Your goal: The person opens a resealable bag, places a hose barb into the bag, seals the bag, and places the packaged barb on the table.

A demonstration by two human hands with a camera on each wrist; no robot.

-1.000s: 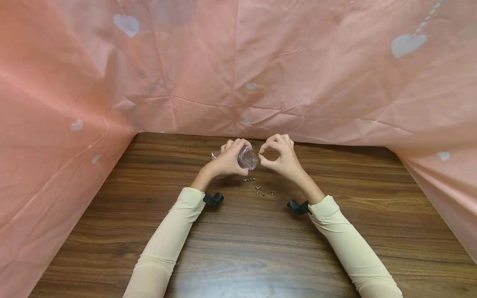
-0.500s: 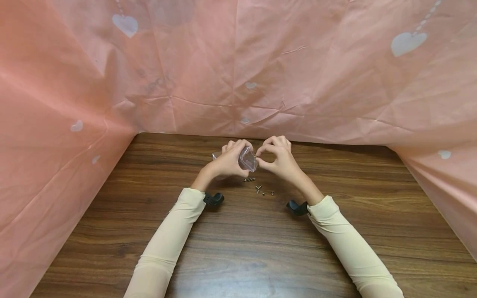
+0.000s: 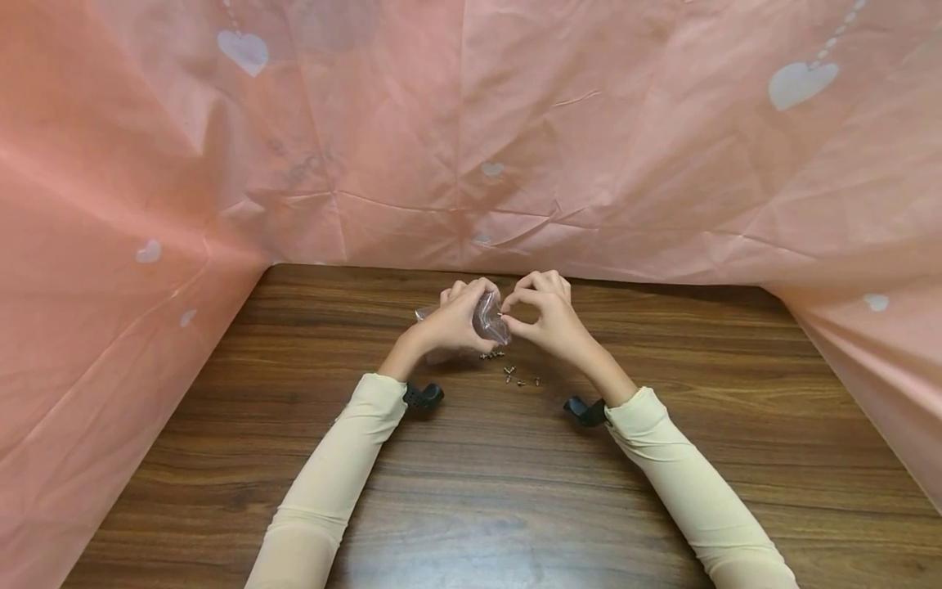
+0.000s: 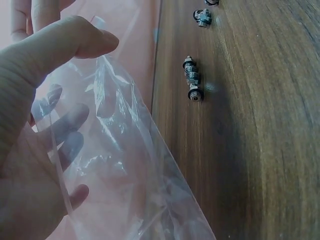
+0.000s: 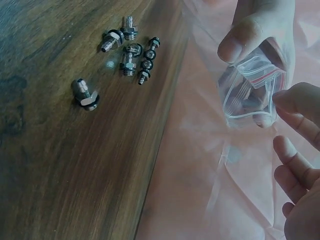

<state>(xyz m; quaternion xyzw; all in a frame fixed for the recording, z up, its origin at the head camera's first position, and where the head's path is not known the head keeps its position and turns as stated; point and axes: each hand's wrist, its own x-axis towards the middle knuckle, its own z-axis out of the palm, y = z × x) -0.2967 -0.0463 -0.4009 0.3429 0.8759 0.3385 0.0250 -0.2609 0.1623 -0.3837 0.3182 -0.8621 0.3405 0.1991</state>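
Observation:
My left hand (image 3: 455, 324) grips a clear zip-lock bag (image 3: 489, 321), its mouth spread open toward the right hand. In the right wrist view the bag's red-striped zip (image 5: 264, 79) shows near the left thumb. The thumb and a fingertip of my right hand (image 3: 553, 321) pinch a tiny light-coloured piece (image 3: 501, 314) right at the bag's mouth; it looks like a small metal fitting, mostly hidden by the fingers. Several barbed metal hose fittings with black rings lie on the table below, among them a lone fitting (image 5: 86, 95) and a row of fittings (image 4: 192, 79).
The dark wood-grain table (image 3: 456, 491) is bounded at the back and sides by a pink cloth (image 3: 412, 147) with pale hearts. Each wrist wears a black camera mount, the left mount (image 3: 423, 397) close to the table. Cream sleeves cover both forearms.
My right hand has moved left from beside the bag to its mouth, still pinching the small piece. The bag has tilted slightly toward it; the fittings on the table have stayed put.

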